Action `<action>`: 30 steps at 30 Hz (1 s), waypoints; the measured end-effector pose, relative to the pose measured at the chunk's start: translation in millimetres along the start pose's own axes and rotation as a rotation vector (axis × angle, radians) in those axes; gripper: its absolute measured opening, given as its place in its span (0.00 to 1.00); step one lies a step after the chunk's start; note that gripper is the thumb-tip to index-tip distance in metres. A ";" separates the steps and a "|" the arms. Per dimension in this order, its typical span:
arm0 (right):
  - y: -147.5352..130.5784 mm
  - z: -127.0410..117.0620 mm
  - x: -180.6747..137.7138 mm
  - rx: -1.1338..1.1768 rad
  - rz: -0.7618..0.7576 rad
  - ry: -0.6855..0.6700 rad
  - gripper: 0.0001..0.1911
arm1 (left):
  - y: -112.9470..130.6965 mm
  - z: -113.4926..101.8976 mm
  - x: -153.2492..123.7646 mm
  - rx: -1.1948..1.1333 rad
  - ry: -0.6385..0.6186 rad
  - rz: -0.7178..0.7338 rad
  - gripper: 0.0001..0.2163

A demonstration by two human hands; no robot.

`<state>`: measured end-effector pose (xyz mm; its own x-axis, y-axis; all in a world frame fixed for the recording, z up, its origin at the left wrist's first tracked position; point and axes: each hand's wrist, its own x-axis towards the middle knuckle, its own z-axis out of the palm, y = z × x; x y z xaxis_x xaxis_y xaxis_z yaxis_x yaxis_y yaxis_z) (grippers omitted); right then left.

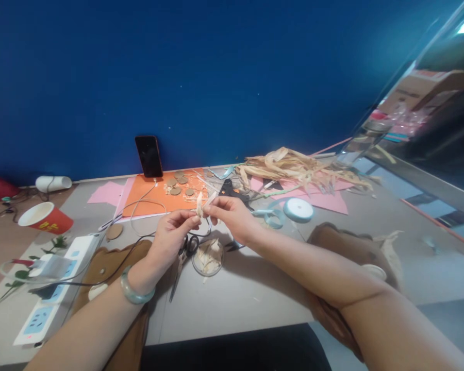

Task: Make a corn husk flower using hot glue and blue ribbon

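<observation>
Above the table's middle, my left hand [172,232] pinches a small pale piece of dried corn husk [199,204] between thumb and fingertips. Close against it, my right hand [230,215] is closed with thumb and forefinger on a thin pale strip [210,198], whose kind is hard to make out. Below both hands, a round clear dish [208,274] holds cut husk bits. Black-handled scissors [182,255] lie left of the dish, blades towards me. A black glue gun [232,189] rests behind my right hand.
Dried corn husks [288,166] are heaped at back right. A blue ribbon spool [298,210] lies nearer. Wooden discs sit on orange paper [139,193]; a phone [149,156] leans on the blue wall. A red cup [48,218] and a power strip [64,288] with cables occupy the left.
</observation>
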<state>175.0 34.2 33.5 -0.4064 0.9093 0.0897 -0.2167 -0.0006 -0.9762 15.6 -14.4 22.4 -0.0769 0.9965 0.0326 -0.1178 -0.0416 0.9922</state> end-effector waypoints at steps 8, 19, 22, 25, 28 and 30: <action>1.9 0.2 -1.3 0.022 0.013 -0.034 0.12 | -1.7 -2.5 -0.6 0.052 -0.009 0.022 0.07; 0.4 1.3 -3.7 0.030 0.046 -0.055 0.12 | 2.9 -0.8 -2.5 0.091 -0.005 0.040 0.07; 1.0 1.1 -3.5 0.036 0.050 -0.068 0.12 | 5.0 0.3 -3.4 0.081 0.006 0.026 0.07; 2.0 1.0 -3.3 0.039 0.055 -0.081 0.12 | 5.3 1.3 -3.4 0.058 0.011 0.013 0.07; 2.9 0.9 -3.0 0.032 0.057 -0.082 0.12 | 3.7 1.3 -2.7 0.042 -0.001 0.004 0.08; 3.5 0.8 -3.0 0.029 0.058 -0.080 0.12 | 2.5 0.9 -2.2 0.037 -0.006 0.003 0.09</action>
<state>174.7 31.1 30.0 -0.4881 0.8714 0.0502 -0.2161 -0.0649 -0.9742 16.3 -16.6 25.0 -0.0711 0.9968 0.0359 -0.0811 -0.0416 0.9958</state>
